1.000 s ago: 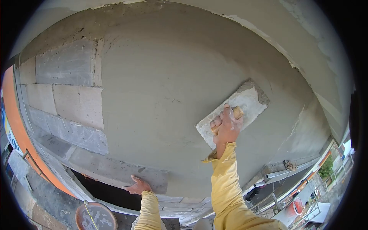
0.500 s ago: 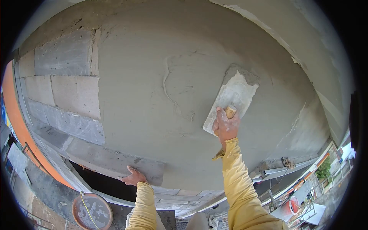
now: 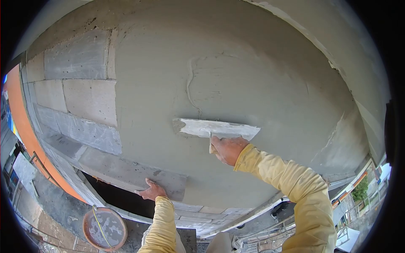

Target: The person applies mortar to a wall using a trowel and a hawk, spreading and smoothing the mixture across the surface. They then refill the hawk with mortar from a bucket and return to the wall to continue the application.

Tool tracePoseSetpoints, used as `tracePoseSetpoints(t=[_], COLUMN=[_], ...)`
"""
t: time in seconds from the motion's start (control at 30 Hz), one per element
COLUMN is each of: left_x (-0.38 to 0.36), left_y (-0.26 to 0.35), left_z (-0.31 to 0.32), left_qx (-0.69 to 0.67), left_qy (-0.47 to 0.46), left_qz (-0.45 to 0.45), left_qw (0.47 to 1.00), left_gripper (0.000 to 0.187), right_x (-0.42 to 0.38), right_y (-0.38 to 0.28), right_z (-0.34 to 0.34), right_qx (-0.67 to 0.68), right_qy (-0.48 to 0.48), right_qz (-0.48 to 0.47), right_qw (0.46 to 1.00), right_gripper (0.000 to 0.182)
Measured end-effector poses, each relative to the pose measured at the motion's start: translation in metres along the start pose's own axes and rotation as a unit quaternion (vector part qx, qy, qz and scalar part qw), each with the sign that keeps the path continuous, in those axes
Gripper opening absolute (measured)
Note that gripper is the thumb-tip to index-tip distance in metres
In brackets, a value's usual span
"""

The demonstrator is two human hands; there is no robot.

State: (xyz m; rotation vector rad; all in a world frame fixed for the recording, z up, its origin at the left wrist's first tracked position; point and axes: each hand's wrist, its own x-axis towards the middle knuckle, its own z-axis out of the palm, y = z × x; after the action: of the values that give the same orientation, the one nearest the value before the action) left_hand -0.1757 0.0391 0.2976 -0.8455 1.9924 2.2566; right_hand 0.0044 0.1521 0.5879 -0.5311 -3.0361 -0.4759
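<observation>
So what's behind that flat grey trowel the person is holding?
Behind the flat grey trowel, gripped by the right hand, is the wet grey plastered wall. The strip of plaster directly under the blade is covered. The left hand rests on the wall's lower edge.

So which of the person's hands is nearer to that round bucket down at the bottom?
Left. The left hand rests on the wall's lower edge, just above the bucket. The right hand grips the trowel higher up, further away.
</observation>
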Motion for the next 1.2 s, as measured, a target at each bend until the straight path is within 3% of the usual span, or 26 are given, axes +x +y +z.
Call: tracePoseSetpoints(t=[0.23,0.33,0.4,0.43,0.5,0.53,0.6,0.63,0.7,0.77,0.87,0.97,1.03,1.1,1.13,1.17,1.2], left_x=[0.0,0.002,-0.001,-0.003,0.002,0.004,0.005,0.006,0.007,0.009,0.004,0.017,0.023,0.007,0.001,-0.001,-0.001], left_y=[-0.002,-0.005,0.001,0.001,-0.004,-0.007,-0.009,-0.01,-0.013,-0.011,-0.009,-0.023,-0.036,-0.013,-0.001,0.002,0.002], left_z=[0.0,0.002,0.0,-0.002,0.0,0.003,0.003,0.003,0.005,0.004,0.003,0.01,0.013,0.001,0.0,0.002,0.001], left_qx=[0.02,-0.012,0.002,0.012,0.004,-0.003,0.001,0.009,0.009,0.012,0.001,0.034,0.046,0.017,-0.011,-0.017,-0.006], left_qy=[0.007,0.002,0.001,0.0,0.002,0.004,0.005,0.004,0.007,0.01,-0.008,0.012,0.03,0.012,-0.004,-0.007,-0.001], left_qz=[0.003,0.006,0.004,-0.001,0.002,0.006,0.005,0.01,0.01,0.013,0.001,0.017,0.064,0.025,-0.012,-0.01,-0.004], left_qw=[1.0,1.0,1.0,1.0,1.0,1.0,1.0,1.0,1.0,1.0,1.0,0.999,0.996,0.999,1.0,1.0,1.0], left_gripper=[0.089,0.088,0.088,0.087,0.089,0.091,0.09,0.09,0.09,0.091,0.091,0.091,0.089,0.089,0.089,0.089,0.089], right_x=[0.045,0.053,0.056,0.053,0.052,0.053,0.041,0.038,0.049,0.072,0.12,0.088,0.042,0.016,0.001,-0.012,-0.023], right_y=[-0.005,0.001,0.008,0.012,0.018,0.012,-0.004,-0.013,-0.037,-0.055,-0.041,-0.012,-0.008,0.028,0.033,0.031,0.022], right_z=[-0.119,-0.157,-0.17,-0.169,-0.174,-0.173,-0.153,-0.141,-0.117,-0.096,-0.043,-0.022,-0.035,0.002,0.004,0.005,0.01], right_qx=[-0.033,-0.053,-0.069,-0.068,-0.018,-0.022,0.129,0.129,0.428,0.66,0.588,0.479,0.611,0.409,0.144,-0.134,0.095], right_qy=[0.168,0.187,0.274,0.269,0.396,0.396,0.513,0.512,0.417,0.377,0.423,0.488,0.426,0.444,0.486,0.489,0.433], right_qz=[0.042,0.071,0.103,0.104,0.122,0.115,0.068,0.067,0.084,0.063,0.08,0.125,0.196,0.198,0.131,0.058,0.109], right_qw=[0.984,0.978,0.954,0.955,0.91,0.911,0.846,0.847,0.797,0.647,0.685,0.719,0.638,0.772,0.852,0.86,0.89], right_gripper=[0.033,0.032,0.033,0.033,0.034,0.034,0.032,0.032,0.035,0.034,0.031,0.026,0.029,0.032,0.03,0.028,0.026])
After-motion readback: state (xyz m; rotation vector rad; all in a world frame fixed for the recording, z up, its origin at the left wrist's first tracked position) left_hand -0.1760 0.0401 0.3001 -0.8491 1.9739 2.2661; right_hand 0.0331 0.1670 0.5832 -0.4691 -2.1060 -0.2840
